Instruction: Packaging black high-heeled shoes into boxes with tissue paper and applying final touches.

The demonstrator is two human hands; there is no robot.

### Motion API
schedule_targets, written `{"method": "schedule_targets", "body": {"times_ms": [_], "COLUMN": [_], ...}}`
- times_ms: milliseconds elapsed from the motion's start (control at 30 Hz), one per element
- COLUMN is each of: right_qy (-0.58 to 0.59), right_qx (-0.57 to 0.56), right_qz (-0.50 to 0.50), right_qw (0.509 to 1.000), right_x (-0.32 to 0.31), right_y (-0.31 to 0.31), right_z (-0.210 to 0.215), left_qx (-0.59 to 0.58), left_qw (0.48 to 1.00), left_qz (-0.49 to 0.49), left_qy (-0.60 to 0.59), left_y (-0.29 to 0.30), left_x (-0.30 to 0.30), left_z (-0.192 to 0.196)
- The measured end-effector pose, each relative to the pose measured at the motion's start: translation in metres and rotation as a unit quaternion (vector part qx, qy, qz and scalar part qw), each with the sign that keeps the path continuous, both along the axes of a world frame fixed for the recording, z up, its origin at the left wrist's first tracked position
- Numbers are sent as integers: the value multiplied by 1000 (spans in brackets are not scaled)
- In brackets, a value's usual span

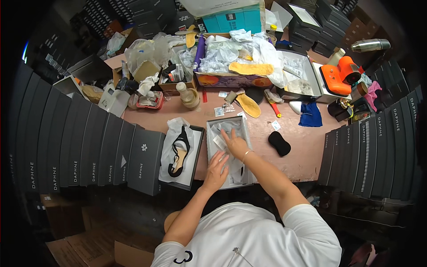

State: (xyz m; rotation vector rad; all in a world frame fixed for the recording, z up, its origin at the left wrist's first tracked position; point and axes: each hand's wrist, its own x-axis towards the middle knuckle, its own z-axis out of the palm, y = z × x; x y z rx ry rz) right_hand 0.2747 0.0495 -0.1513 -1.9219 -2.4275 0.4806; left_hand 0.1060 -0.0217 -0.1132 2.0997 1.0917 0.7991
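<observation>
Crinkled tissue paper (240,127), matt cardboard boxes (87,142), shiny metal cylinder (370,45)

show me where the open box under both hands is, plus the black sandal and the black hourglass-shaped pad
Open box (210,142): head view, on its left inner wall
Black sandal (179,156): head view, on its tan insole
Black hourglass-shaped pad (279,143): head view, on its middle

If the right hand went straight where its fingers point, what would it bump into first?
Probably the pale tissue paper just ahead of the right hand's fingertips, inside the open box. Its height is hard to judge, so it might pass above.
</observation>
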Motion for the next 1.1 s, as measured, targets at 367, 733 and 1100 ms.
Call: {"method": "schedule_targets", "body": {"times_ms": [367, 733, 1100], "right_qy": [314, 464, 567], "right_qx": [95, -16, -93], "right_qz": [-124, -66, -96], "right_qw": [936, 883, 813], "right_x": [21, 18, 49], "right_y": [-3, -118, -136], "right_z": [109, 147, 133], "left_qx": [-616, -456, -430], "left_qw": [592, 713, 701], "left_qz": [7, 190, 95], "left_qy": [-520, -498, -561], "left_y": [13, 8, 54], "left_x": [19, 26, -11], "left_z": [16, 57, 47]}}
